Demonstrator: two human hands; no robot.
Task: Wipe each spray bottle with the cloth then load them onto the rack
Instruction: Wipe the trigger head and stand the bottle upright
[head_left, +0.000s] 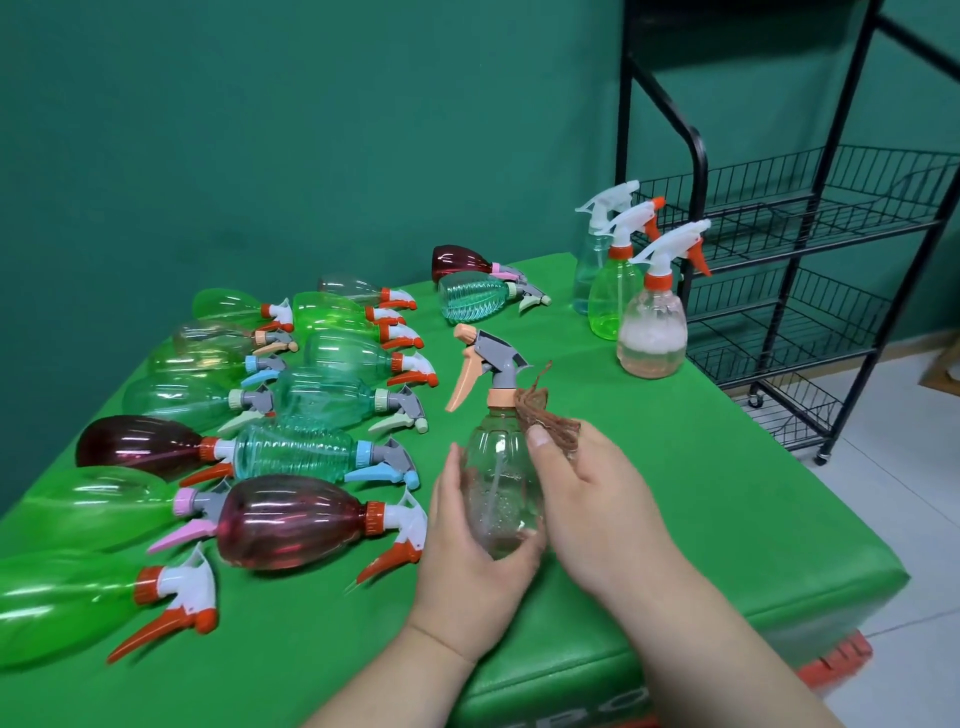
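My left hand (470, 551) grips the base of a clear spray bottle (496, 467) with a grey head and peach trigger, held upright over the green table (649, 493). My right hand (597, 499) pinches a brown cloth (550, 415) against the bottle's shoulder and neck. The black wire rack (810, 228) stands to the right of the table with bare shelves. Three upright spray bottles (652, 317) stand at the table's far right corner, near the rack.
Several spray bottles lie on their sides across the left of the table, green, teal, clear and dark red (291, 519). Two more lie at the back (478, 293). A green wall rises behind. Pale floor tiles show at the right.
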